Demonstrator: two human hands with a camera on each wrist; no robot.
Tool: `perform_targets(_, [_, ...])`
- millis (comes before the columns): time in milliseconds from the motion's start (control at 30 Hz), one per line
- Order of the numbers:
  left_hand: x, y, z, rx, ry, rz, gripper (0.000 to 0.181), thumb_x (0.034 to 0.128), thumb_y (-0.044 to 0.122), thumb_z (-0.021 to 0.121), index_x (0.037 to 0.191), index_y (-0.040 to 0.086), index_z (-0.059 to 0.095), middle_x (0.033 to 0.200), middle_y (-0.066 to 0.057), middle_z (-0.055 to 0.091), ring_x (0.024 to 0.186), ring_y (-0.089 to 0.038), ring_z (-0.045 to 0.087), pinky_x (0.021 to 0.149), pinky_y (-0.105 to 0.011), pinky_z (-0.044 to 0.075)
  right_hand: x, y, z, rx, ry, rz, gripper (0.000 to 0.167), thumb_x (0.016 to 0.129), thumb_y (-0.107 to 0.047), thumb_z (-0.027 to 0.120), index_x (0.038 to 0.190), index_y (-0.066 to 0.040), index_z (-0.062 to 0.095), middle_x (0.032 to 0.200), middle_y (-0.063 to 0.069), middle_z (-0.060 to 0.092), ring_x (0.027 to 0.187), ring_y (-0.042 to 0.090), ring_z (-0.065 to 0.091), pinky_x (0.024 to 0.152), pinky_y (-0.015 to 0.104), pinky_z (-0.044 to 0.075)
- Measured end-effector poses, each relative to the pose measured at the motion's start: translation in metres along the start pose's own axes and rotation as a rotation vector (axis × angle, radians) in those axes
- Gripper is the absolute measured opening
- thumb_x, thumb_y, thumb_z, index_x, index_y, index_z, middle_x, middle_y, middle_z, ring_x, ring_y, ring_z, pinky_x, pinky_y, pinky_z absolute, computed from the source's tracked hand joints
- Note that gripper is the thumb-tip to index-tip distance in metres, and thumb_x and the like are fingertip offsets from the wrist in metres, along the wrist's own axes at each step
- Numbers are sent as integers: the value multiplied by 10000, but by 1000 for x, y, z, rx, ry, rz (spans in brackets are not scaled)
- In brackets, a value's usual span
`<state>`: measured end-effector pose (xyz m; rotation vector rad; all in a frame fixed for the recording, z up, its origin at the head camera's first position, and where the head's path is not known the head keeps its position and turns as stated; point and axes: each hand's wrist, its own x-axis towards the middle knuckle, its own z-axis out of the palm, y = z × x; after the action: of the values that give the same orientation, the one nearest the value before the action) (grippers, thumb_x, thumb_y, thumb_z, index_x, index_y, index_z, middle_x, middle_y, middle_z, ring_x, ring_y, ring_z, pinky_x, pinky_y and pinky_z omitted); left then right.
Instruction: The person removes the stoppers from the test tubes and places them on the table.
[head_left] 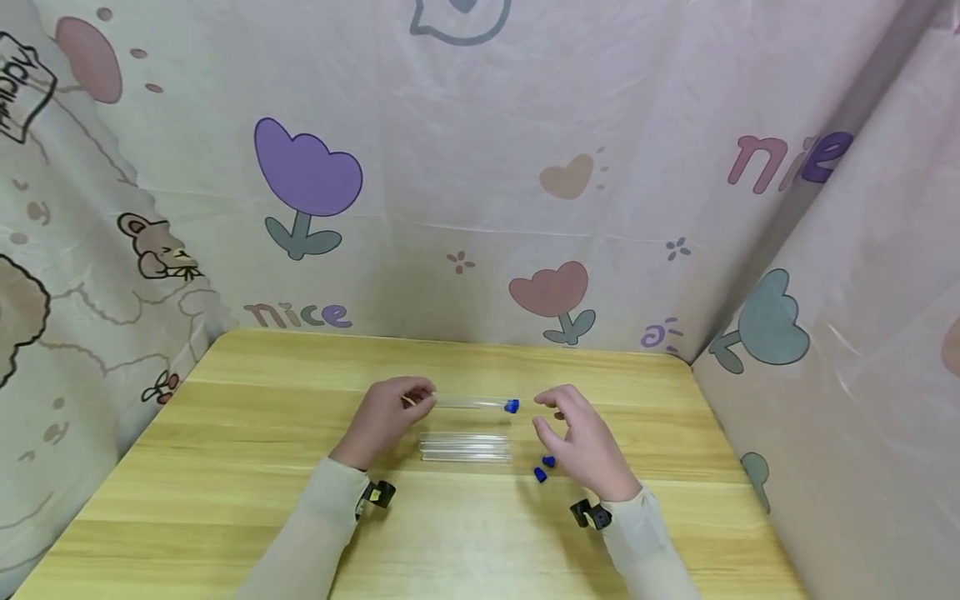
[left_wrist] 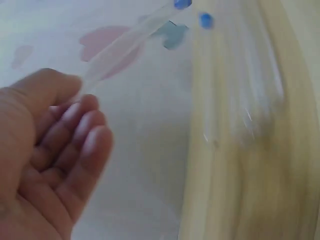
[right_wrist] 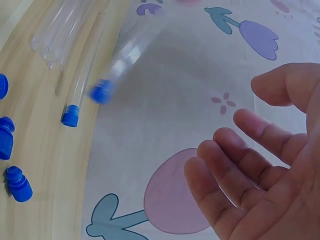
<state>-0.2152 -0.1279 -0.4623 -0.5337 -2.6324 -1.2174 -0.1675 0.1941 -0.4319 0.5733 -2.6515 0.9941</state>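
My left hand (head_left: 386,419) pinches the bare end of a clear test tube (left_wrist: 120,47) between thumb and fingers. A blue cap (right_wrist: 101,92) closes the tube's far end, which points right and is blurred in the right wrist view. Beneath it, a second capped test tube (right_wrist: 85,82) lies on the table. Several clear tubes (head_left: 465,447) lie side by side, nearer the front. My right hand (head_left: 588,446) hovers right of the capped ends, fingers spread and loosely bent, holding nothing. Loose blue caps (head_left: 540,474) lie on the table beside and below it.
The light wood table (head_left: 465,533) reaches back to a patterned cloth (head_left: 427,275) that hangs behind it. More of this cloth hangs along the left and right sides. Each wrist wears a small black camera (head_left: 381,494).
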Motion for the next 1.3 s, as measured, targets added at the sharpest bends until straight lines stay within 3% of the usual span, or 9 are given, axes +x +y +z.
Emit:
perform_targets(167, [-1, 17, -7, -128, 82, 85, 77, 949, 155, 762, 1025, 168, 772, 928, 115, 726, 846, -72, 676, 764, -277, 590, 0, 0, -3, 77, 1, 43, 301, 995, -168, 703, 1285, -139, 630, 1248, 0, 632, 1086, 177, 612, 921, 424, 550])
perform_targets(300, [-3, 29, -11, -190, 91, 160, 92, 940, 150, 780, 1032, 153, 772, 951, 122, 735, 865, -69, 687, 771, -276, 597, 0, 0, -6, 183, -6, 98, 325, 1009, -167, 686, 1321, -111, 610, 1180, 11, 653, 1071, 168, 616, 913, 396, 558])
perform_targets(400, [-6, 38, -14, -218, 106, 213, 101, 938, 149, 783, 1039, 149, 774, 957, 104, 743, 861, -76, 689, 758, -278, 599, 0, 0, -8, 242, 11, 151, 298, 1034, -252, 661, 1299, -120, 632, 1106, -13, 665, 1012, 156, 624, 857, 335, 564])
perform_targets(533, [-10, 46, -19, -227, 156, 277, 128, 922, 115, 791, 1030, 183, 776, 951, 84, 749, 830, -81, 682, 717, -268, 591, -1, 2, -10, 329, 51, 198, 309, 1090, -356, 540, 1166, -101, 698, 993, 22, 697, 905, 218, 652, 756, 307, 562])
perform_targets(733, [-12, 51, -22, -245, 186, 351, 179, 899, 47, 798, 1019, 178, 774, 930, 45, 753, 807, -83, 679, 673, -243, 579, -1, -2, -13, 499, 58, 153, 370, 1121, -261, 473, 945, -42, 714, 841, 102, 709, 755, 313, 675, 674, 335, 586])
perform_targets(933, [-14, 55, -22, -221, 144, 331, 204, 923, 54, 775, 1103, 143, 736, 993, 43, 740, 856, -96, 677, 744, -272, 591, -1, -6, -15, 511, 120, 121, 297, 1101, -207, 526, 909, -54, 694, 782, 94, 675, 701, 191, 635, 648, 337, 569])
perform_targets(1067, [-16, 57, -22, -187, 89, 296, 297, 929, 73, 777, 1202, 128, 674, 1010, 65, 709, 894, -87, 670, 768, -282, 593, -1, -7, -15, 498, 151, 152, 305, 1099, -224, 531, 887, -69, 684, 746, 78, 652, 679, 222, 604, 635, 324, 536])
perform_targets(1300, [-20, 61, -23, 9, 108, 394, 265, 886, 93, 826, 1136, 117, 742, 966, 70, 698, 839, -101, 644, 680, -229, 567, -2, -12, -14, 524, 142, 150, 305, 1099, -222, 532, 890, -47, 670, 749, 96, 651, 681, 202, 601, 652, 330, 541])
